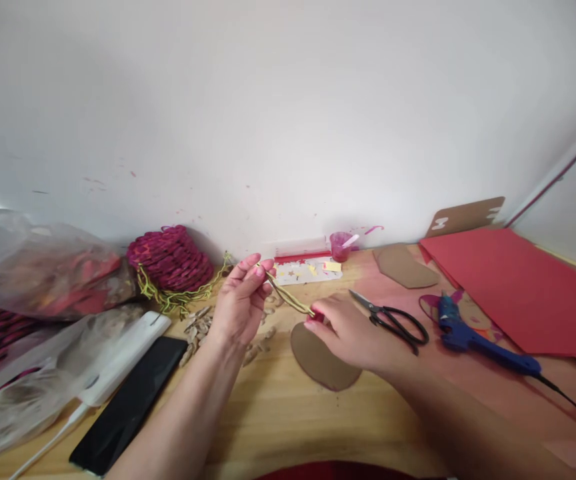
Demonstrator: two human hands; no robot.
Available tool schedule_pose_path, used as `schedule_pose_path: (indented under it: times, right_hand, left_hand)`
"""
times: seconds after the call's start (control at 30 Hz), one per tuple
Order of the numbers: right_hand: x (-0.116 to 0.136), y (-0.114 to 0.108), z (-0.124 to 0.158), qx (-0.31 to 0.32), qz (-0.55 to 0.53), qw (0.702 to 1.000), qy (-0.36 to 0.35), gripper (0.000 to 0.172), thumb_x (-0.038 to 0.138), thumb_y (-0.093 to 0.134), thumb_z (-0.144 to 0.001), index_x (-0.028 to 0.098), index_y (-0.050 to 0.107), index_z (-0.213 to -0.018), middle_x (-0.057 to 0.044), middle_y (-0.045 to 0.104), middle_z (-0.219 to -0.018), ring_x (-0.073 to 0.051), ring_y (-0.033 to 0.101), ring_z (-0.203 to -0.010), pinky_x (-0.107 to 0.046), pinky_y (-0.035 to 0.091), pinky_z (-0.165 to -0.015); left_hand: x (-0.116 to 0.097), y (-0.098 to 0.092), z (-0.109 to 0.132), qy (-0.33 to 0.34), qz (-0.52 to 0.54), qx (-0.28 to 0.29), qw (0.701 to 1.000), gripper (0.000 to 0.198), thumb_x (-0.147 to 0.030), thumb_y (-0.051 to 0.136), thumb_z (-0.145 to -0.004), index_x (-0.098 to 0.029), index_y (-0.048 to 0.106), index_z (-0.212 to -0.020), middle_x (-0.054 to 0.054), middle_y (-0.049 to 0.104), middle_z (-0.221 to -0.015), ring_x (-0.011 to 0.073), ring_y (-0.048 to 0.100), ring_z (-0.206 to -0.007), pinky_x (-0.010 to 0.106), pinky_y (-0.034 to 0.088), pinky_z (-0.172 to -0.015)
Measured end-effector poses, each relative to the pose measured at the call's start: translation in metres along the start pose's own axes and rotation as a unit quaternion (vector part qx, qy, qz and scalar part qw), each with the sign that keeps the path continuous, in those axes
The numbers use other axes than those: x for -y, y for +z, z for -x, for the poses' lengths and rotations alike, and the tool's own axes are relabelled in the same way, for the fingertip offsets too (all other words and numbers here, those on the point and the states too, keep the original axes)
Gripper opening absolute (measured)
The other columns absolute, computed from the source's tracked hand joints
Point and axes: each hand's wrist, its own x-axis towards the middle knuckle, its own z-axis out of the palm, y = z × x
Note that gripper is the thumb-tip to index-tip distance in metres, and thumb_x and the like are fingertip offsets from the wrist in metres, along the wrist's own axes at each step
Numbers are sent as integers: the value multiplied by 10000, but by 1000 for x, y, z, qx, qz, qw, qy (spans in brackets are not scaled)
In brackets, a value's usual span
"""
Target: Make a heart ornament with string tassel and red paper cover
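Observation:
A thin yellow-green cord [291,301] runs between my two hands above the table. Its far end is pinched between the thumb and fingers of my left hand [243,300]. My right hand [348,333] is closed on the other end, where a small dark-red piece [317,316] shows at the fingertips; most of that piece is hidden. Beneath my right hand lies an oval of brown cardboard [325,367] flat on the wood. Pale seed-like shells [198,327] are scattered below and beside my left hand. Black-handled scissors [393,323] rest just beyond my right hand.
To the right are a blue glue gun [488,350] with its cable, red sheets [518,287] and cut cardboard [404,265]. A small pink cup [339,247] stands by the wall. A magenta bundle [171,260], plastic bags [43,267], a phone [131,403] and a white power bank [128,357] occupy the left.

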Motion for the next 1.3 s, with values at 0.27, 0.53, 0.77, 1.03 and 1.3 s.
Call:
schedule_pose_path:
  times: [0.27, 0.53, 0.77, 1.03, 1.3]
  right_hand:
    - [10, -5, 0, -88, -346, 934, 22, 466, 373, 671, -910, 283, 533, -1346, -107, 575, -1421, -263, 561, -1261, -395, 525, -892]
    - [24, 11, -1, 46, -575, 815, 57, 317, 457, 649, -923, 232, 635, -1146, -70, 671, -1054, -160, 674, -801, -229, 475, -536]
    - [23, 22, 1, 29, -531, 836, 135, 385, 557, 619, -908, 176, 655, -941, 7, 580, -736, -78, 478, -515, -212, 329, -438]
    - [19, 24, 0, 32, -543, 822, 170, 334, 500, 628, -909, 186, 632, -794, 35, 500, -629, -63, 352, -452, -219, 189, -404]
    - [12, 21, -3, -56, -572, 805, 144, 349, 525, 663, -889, 182, 645, -832, 23, 554, -692, -72, 469, -501, -203, 336, -435]
  left_hand:
    - [17, 1, 22, 52, -196, 142, 969, 212, -242, 830, -783, -169, 744, -962, 62, 778, -903, 162, 716, -881, 235, 533, -810]
    - [27, 4, 30, -61, -160, 163, 972, 226, -253, 812, -795, -175, 719, -985, 50, 771, -857, 115, 635, -619, 201, 452, -526]
    - [29, -2, 15, -79, -85, 86, 990, 290, -192, 867, -700, -162, 740, -959, 58, 781, -856, 130, 682, -770, 210, 506, -687]
    - [38, -6, 12, -156, -63, 58, 984, 369, -164, 856, -701, -178, 737, -1051, 56, 780, -920, 106, 681, -778, 173, 499, -659]
    - [46, -6, 11, -184, -127, 47, 974, 337, -443, 776, -803, -108, 752, -828, 101, 735, -811, 133, 673, -689, 144, 354, -417]
